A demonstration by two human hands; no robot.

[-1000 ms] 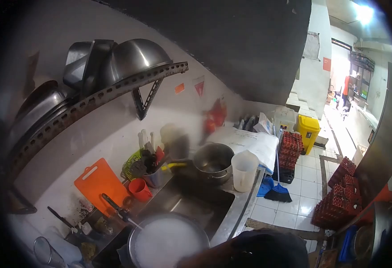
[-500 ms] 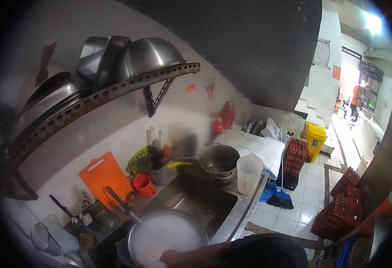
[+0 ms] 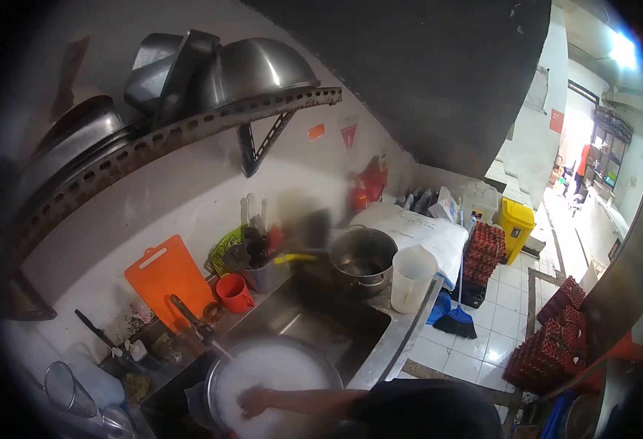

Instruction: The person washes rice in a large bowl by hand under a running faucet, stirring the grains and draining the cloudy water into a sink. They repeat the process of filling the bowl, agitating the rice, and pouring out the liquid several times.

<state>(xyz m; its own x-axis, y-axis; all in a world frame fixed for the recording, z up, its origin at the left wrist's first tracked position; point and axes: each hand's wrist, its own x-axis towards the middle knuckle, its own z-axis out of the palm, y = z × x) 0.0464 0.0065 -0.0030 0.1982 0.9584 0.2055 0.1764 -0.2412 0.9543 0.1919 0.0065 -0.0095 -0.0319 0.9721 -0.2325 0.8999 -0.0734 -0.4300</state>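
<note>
My right hand (image 3: pixel 254 401) reaches into a round metal basin (image 3: pixel 214 388) with cloudy white liquid (image 3: pixel 281 373). Its fingers are blurred and partly under the surface, so whether they hold anything is hidden. The basin stands over the left part of a metal sink (image 3: pixel 329 322). A thin stream of water runs into it from a tap (image 3: pixel 203 331). At the basin's left rim is a greyish-blue piece (image 3: pixel 197 406) that I cannot make out. My left hand is out of view.
Behind the sink stand an orange cutting board (image 3: pixel 171 282), a red mug (image 3: pixel 234 293) and a utensil holder (image 3: pixel 259 276). A metal pot (image 3: pixel 364 260) and a white pitcher (image 3: pixel 413 282) sit to the right. Metal bowls (image 3: pixel 255 69) fill the shelf above. A broom (image 3: pixel 456 322) stands on the floor.
My right hand has moved left and upward within the basin, toward its middle, and more of the forearm shows. The camera view has shifted slightly.
</note>
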